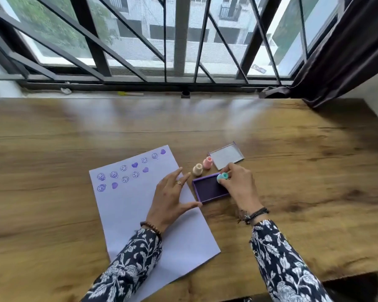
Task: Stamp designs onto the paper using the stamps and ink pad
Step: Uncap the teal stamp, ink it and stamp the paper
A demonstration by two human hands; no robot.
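A pale lilac sheet of paper (129, 205) lies tilted on the wooden table, with purple smiley and heart prints in two rows near its top. My left hand (172, 199) rests flat on the sheet's right edge, fingers spread. An open purple ink pad (207, 189) sits just right of the paper. My right hand (238, 186) holds a teal stamp (222, 177) over the pad's far right corner. A cream stamp (198, 169) and a pink stamp (207, 162) stand upright behind the pad.
The ink pad's lid (226, 156) lies open side up behind the stamps. The wooden table (292, 149) runs to a barred window (181, 40) at the back. A dark curtain (345, 57) hangs at the right.
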